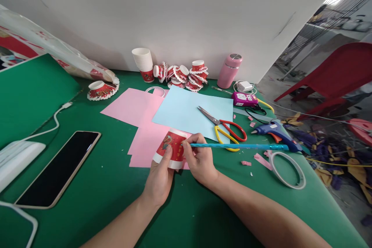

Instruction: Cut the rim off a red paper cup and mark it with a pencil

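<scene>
My left hand (pixel 159 180) is closed around a red paper cup (pixel 173 147) with white bands and a printed picture, its thumb lying across the front. The cup is tilted on its side above pink paper sheets (pixel 145 135). My right hand (pixel 200 161) pinches a long, thin blue stick (pixel 232 145), which resembles a pen or pencil. Its near end is at the cup's right side, mostly hidden by my fingers, and its far end points right. Behind it lie scissors (pixel 216 121) with red and yellow handles, partly on a light blue sheet (pixel 186 104).
Stacked paper cups (pixel 142 60), several cut, fringed cups (pixel 186 75) and a pink flask (pixel 229 71) line the wall. A blue glue gun (pixel 279 131) and tape roll (pixel 290 184) lie right. On the left are a phone (pixel 59 170) and one fringed cup (pixel 101 91).
</scene>
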{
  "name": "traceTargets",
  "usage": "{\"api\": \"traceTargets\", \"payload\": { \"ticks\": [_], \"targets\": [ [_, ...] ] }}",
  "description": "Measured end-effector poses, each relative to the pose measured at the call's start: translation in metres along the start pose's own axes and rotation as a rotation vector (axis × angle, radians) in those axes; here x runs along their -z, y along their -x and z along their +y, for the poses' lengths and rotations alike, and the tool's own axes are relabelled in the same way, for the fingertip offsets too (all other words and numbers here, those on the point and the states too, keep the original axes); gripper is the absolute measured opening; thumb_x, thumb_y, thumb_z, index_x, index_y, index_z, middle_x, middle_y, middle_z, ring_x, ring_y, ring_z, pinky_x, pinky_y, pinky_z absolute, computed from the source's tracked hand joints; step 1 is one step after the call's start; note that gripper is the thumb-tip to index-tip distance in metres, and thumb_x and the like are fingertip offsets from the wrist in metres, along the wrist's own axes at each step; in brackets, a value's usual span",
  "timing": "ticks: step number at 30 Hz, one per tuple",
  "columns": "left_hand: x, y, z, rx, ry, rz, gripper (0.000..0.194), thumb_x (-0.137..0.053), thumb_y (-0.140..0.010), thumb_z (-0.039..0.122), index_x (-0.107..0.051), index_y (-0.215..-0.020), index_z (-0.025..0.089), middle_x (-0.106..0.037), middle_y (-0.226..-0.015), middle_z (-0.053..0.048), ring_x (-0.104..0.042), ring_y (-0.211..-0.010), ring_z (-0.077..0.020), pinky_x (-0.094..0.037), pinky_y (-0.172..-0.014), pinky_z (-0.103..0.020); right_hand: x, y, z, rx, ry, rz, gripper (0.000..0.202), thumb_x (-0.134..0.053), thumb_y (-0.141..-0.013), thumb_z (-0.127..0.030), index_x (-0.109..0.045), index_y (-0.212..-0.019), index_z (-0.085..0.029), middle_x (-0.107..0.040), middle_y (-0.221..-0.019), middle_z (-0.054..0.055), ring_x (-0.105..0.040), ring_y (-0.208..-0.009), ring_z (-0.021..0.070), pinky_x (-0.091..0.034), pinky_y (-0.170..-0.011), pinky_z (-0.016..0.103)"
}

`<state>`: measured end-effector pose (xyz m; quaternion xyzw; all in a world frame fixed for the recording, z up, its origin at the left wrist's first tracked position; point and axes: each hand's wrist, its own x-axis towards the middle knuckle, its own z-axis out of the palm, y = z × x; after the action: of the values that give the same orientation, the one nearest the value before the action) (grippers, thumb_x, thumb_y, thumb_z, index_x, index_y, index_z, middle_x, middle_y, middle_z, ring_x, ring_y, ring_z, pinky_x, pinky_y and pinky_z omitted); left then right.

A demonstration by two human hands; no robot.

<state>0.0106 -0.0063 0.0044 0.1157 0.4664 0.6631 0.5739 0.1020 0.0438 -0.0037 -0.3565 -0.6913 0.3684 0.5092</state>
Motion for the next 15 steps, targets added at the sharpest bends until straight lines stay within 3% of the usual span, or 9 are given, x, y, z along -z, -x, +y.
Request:
{"api": "traceTargets", "payload": {
  "ticks": [8,12,15],
  "targets": [
    [-0.0005,0.0001,0.0002,0.004,0.008,-0.013,0.033,-0.066,-0.072,0.040,-0.064,-0.098,0.021,-0.068,-0.098,-0.004,-0.063,-0.093,-0.0222,-0.049,-0.076,-0.032,-0.0003,0.0006,0.0003,-0.033,-0.026,-0.001,0.012,-0.046,-0.083,-0.021,-0.041,-0.073,-0.020,-0.044,-0.061,-0.004,-0.045,-0.048,0.0091,-0.037,-0.043,0.021],
    [0.0003,-0.0026,0.0026,0.039,0.056,0.004,0.029,-0.064,-0.074,0.038,-0.065,-0.097,0.020,-0.069,-0.096,-0.004,-0.064,-0.088,-0.0186,-0.050,-0.073,-0.027,-0.0004,0.0029,0.0074,-0.113,-0.192,0.011,0.013,-0.046,-0.086,-0.027,-0.043,-0.076,-0.020,-0.046,-0.059,-0.004,-0.047,-0.048,0.0090,-0.039,-0.044,0.021],
    [0.0009,-0.0061,0.0047,0.050,0.117,0.025,0.025,-0.062,-0.077,0.034,-0.065,-0.096,0.018,-0.069,-0.094,-0.002,-0.064,-0.085,-0.0149,-0.050,-0.075,-0.023,0.0005,-0.0027,0.0067,-0.077,-0.313,0.089,0.012,-0.048,-0.088,-0.031,-0.048,-0.083,-0.019,-0.047,-0.058,-0.005,-0.045,-0.048,0.0080,-0.039,-0.045,0.020]
  ]
}}
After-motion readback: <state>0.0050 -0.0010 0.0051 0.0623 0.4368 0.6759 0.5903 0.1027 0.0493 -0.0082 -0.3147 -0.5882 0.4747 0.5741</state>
